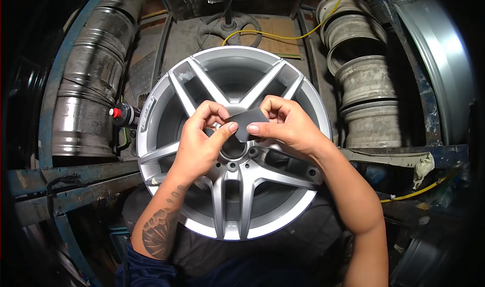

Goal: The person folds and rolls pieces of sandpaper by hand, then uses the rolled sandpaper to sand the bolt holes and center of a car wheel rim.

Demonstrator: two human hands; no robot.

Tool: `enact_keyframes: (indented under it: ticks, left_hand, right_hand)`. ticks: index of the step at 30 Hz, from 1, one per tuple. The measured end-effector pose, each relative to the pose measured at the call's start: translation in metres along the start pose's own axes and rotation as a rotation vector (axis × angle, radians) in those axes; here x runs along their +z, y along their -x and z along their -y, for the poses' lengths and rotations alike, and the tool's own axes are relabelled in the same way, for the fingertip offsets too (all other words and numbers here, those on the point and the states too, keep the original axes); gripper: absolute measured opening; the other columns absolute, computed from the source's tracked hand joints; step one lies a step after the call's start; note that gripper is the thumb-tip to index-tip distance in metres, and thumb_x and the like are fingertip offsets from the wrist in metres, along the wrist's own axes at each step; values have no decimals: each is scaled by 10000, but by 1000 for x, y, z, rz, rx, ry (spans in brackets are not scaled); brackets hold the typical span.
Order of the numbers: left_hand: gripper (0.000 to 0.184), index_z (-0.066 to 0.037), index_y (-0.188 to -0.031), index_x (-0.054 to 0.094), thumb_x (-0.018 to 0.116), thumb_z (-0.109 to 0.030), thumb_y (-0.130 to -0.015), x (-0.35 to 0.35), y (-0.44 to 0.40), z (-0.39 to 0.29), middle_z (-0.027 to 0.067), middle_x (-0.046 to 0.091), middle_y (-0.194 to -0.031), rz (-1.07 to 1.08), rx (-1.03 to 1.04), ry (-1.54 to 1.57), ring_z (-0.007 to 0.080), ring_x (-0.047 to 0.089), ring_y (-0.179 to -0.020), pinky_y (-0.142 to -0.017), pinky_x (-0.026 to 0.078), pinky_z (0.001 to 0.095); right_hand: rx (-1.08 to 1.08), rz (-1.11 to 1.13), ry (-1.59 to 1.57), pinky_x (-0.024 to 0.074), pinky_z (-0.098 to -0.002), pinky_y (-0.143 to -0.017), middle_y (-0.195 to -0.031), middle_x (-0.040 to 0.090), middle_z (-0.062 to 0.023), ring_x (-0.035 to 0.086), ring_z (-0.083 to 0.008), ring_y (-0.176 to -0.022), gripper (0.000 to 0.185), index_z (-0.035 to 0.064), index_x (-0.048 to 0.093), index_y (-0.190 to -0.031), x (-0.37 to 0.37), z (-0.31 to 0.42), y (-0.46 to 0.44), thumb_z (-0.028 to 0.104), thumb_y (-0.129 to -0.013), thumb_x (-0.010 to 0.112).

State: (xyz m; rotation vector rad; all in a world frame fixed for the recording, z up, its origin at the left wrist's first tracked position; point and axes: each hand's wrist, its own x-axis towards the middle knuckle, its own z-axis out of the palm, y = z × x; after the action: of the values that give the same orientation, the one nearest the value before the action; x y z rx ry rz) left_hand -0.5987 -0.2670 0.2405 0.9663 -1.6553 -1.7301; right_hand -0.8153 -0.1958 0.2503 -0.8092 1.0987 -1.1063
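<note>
A dark grey piece of sheet (pixel 246 121), thin and bent, is held above the hub of a silver alloy wheel (pixel 232 230). My left hand (pixel 204 138) pinches its left edge between thumb and fingers. On the right edge, my right hand (pixel 285 123) grips it with thumb and curled fingers. The wheel lies flat below both hands, its spokes spreading outward. Part of the hub is hidden by the sheet and my fingers.
Metal rims (pixel 86 120) line the left side, and more dusty rims (pixel 366 80) line the right. A bottle with a red cap (pixel 117 113) is left of the wheel. Behind are a handwheel (pixel 206 33) and a yellow hose (pixel 283 36). Blue frame bars (pixel 91 182) flank the wheel.
</note>
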Motion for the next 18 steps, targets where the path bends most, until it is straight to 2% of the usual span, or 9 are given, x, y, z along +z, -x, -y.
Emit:
enact_keyframes:
  ticks: [2, 5, 7, 9, 11, 13, 14, 17, 18]
  left_hand:
    - [266, -40, -1140, 608, 757, -72, -923, -1, 0, -4, -22, 627, -868, -38, -36, 43, 39, 588, -825, -736, 442, 221]
    - [470, -50, -1340, 583, 777, -76, -913, 0, 1, -8, -26, 654, -830, -8, 38, 14, 21, 570, -720, -612, 424, 185]
    - [586, -40, -1444, 562, 764, -51, -894, 0, 6, -10, 4, 706, -911, 24, 144, -159, 61, 628, -848, -737, 485, 244]
    - [558, -27, -1427, 592, 756, -52, -894, 6, 10, -18, 52, 745, -995, 65, 138, -151, 89, 664, -916, -795, 515, 257]
    - [345, 1, -1249, 724, 731, -22, -904, 7, 12, -20, 102, 774, -1083, 112, 221, -176, 103, 692, -952, -846, 539, 264]
    - [241, -4, -1150, 763, 727, -5, -911, 3, 12, -17, 119, 791, -1029, 142, 213, -192, 131, 739, -905, -804, 570, 267]
    - [187, -5, -1100, 776, 746, -29, -917, 6, 13, -16, 86, 792, -960, 87, 177, -160, 104, 720, -846, -773, 565, 256]
    - [173, -5, -1087, 776, 768, -60, -922, 7, 11, -4, 48, 779, -920, -40, 136, -70, 62, 672, -778, -702, 537, 234]
    - [165, -8, -1073, 777, 783, -84, -927, 13, 11, -4, 15, 756, -873, -81, 128, 66, 24, 612, -734, -649, 491, 215]
  right_hand:
    - [-42, -15, -59, 530, -226, -704, -827, 642, -10, 644, -67, -773, 182, 36, 623, -976, 1, 6, 1, 68, -916, 792]
    - [-152, -105, -46, 533, -219, -763, -917, 672, -42, 660, -72, -861, 267, 4, 623, -1173, 0, 10, 4, 22, -936, 744]
    - [-216, -111, 120, 535, -237, -821, -1013, 692, -48, 662, -81, -936, 224, 13, 648, -1157, -7, 1, 2, 6, -945, 719]
    - [-299, -120, 338, 530, -248, -850, -1040, 682, -21, 650, -77, -959, 196, 19, 651, -1152, -7, -4, 2, 6, -963, 702]
    - [-240, -75, 458, 517, -249, -852, -1024, 688, -16, 634, -71, -958, 115, -1, 680, -1086, -7, -2, 4, 15, -973, 694]
    - [-273, -98, 470, 544, -281, -736, -914, 743, -68, 688, -101, -814, 115, -8, 720, -1043, 0, -3, 3, 43, -941, 706]
    - [-186, -73, 539, 549, -297, -780, -954, 749, -98, 698, -126, -867, 159, -2, 729, -1068, 2, 2, 5, 123, -976, 695]
    - [-416, 15, 613, 549, -311, -845, -1016, 750, -128, 713, -166, -989, 241, 5, 738, -1110, -5, -16, -4, 214, -1010, 674]
    - [-403, 24, 590, 543, -325, -902, -1073, 744, -154, 710, -229, -1110, 313, 1, 734, -1154, -2, -13, -4, 276, -1028, 655]
